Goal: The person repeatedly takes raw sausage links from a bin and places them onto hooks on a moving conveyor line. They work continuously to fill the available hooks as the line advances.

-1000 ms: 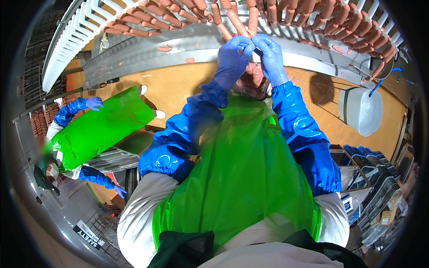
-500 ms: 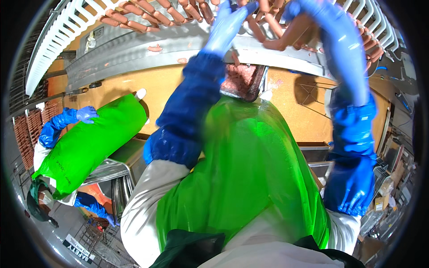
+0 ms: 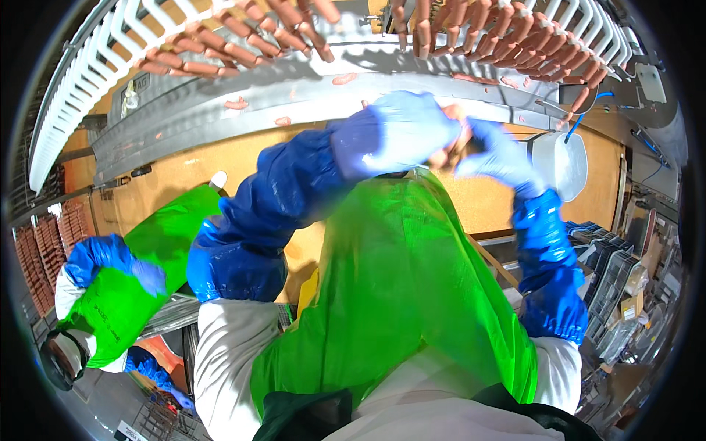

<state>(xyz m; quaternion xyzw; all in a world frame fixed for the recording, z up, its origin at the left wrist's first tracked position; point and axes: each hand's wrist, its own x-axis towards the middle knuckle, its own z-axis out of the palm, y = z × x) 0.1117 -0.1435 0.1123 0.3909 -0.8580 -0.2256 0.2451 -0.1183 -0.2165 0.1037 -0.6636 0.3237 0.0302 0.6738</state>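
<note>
In front of my green apron (image 3: 397, 279), at the near edge of the metal trough (image 3: 294, 112), my two blue-gloved hands come close together. My left hand (image 3: 404, 134), slightly blurred, has its fingers curled over a few pinkish-brown sausages (image 3: 457, 121), which show only in part. My right hand (image 3: 500, 158) closes on the same sausages from the other side, thumb below and fingers above. How many they hold is hidden by the gloves. Beyond my hands, linked sausages (image 3: 507, 37) hang in rows from white hooks (image 3: 121, 40).
Stray sausage pieces (image 3: 235, 104) lie on the trough. A co-worker in a green apron (image 3: 118, 294) stands at the left, near a rack of sausages (image 3: 48, 246). On the right are a grey tub (image 3: 566, 167), a blue hose (image 3: 577, 126) and wire crates (image 3: 607, 283).
Both my hands have come down from the hanging sausages toward my apron, and closer together, with sausages between them. The bin of meat scraps is now hidden. The co-worker's upper hand has moved down the apron.
</note>
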